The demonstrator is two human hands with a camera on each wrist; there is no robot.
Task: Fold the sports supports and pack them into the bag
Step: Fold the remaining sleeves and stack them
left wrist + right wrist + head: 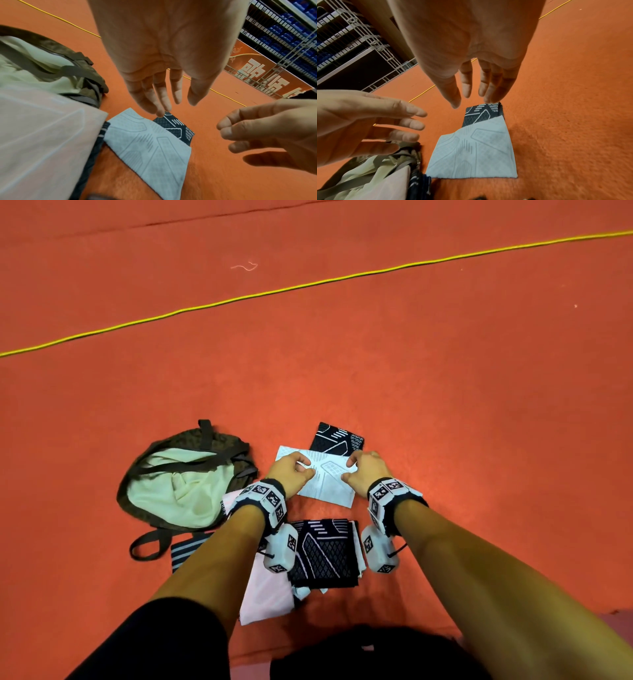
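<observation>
I read this as early in the job: nothing I can see has gone into the bag [178,484], which lies open on the orange floor [445,405] with its pale lining showing and no support visible inside.

Just right of the bag is the white support [329,484], lying flat, with its black patterned side [337,440] showing at the end farthest from me. It looks partly folded at most. My left hand [289,474] and right hand [364,472] hover over it. The wrist views show the fingers of both loose and spread, gripping nothing, with the tips just above the cloth.

On my side of the bag, a black patterned support [323,553] sits on a pink one [265,594], and a striped piece [186,553] pokes out under my left arm. I cannot tell whether these are already folded.

Left to do, as I judge it: finish the white one, see to the others, then load them all.
</observation>
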